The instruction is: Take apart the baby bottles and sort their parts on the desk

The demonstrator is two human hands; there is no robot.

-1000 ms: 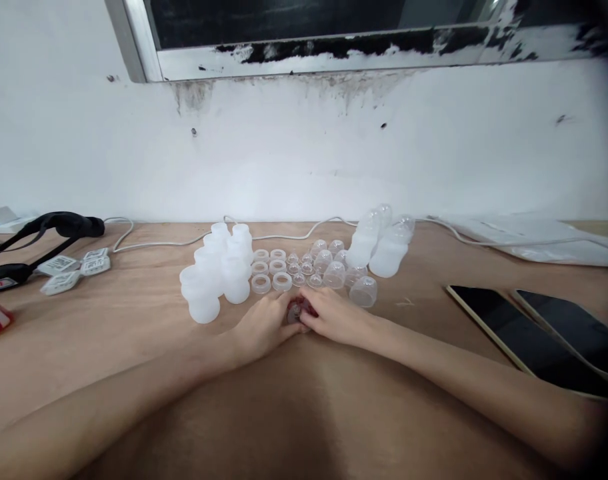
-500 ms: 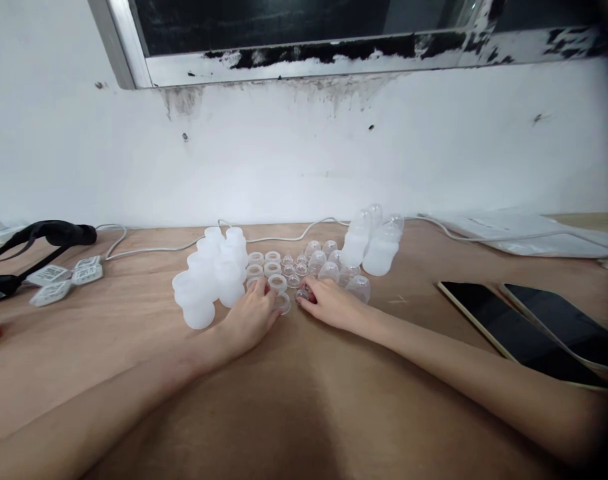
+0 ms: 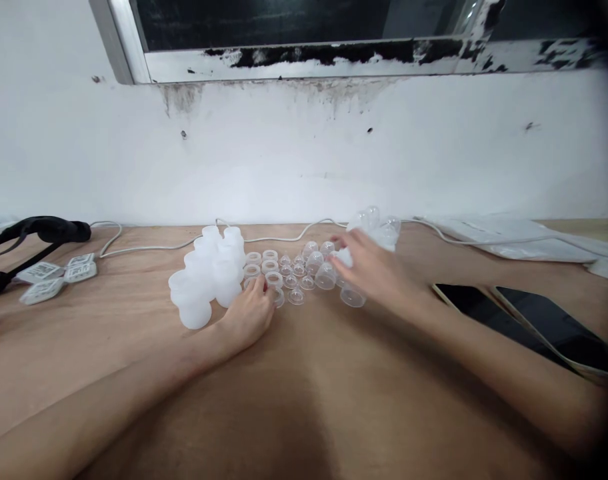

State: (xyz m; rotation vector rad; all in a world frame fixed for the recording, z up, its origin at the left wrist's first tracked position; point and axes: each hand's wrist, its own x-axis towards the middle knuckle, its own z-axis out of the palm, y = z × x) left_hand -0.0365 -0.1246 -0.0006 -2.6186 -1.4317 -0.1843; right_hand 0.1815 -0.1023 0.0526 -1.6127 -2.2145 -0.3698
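Translucent rings (image 3: 275, 285) are set at twelve to one o'clock from the left hand (image 3: 251, 310) (grip indeterminable); dome-capped bottles (image 3: 389, 231), at twelve from the loosely spread right hand (image 3: 375, 265).

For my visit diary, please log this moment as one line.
left hand: at translucent rings, grip unclear | right hand: open, near clear domes | white bottles: left of rings
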